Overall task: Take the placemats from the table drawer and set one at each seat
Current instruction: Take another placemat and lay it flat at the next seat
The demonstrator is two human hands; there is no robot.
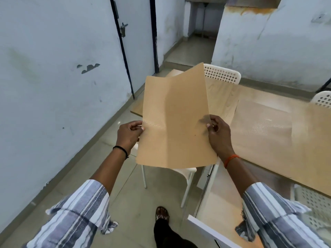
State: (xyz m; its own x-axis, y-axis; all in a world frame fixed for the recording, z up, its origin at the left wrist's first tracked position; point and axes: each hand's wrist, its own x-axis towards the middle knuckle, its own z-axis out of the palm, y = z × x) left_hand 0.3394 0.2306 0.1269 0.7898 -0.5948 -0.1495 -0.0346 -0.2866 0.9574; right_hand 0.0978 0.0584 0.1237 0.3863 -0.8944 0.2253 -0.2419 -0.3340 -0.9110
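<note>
I hold a tan placemat (176, 122) up in front of me, bent along a vertical crease. My left hand (128, 136) pinches its left edge and my right hand (219, 134) pinches its right edge. It hangs above the floor and a white chair, just left of the wooden table (304, 169). Another placemat (263, 124), tan and faintly dotted, lies flat on the table to the right. The open table drawer (213, 224), with a white front, sticks out at the bottom right below my right forearm.
A white perforated chair (222, 75) stands at the table's far end, another (322, 99) at the far right, and one (186, 173) sits below the held mat. A pale wall and a door (136, 42) run along the left. My foot (162, 213) is on the tiled floor.
</note>
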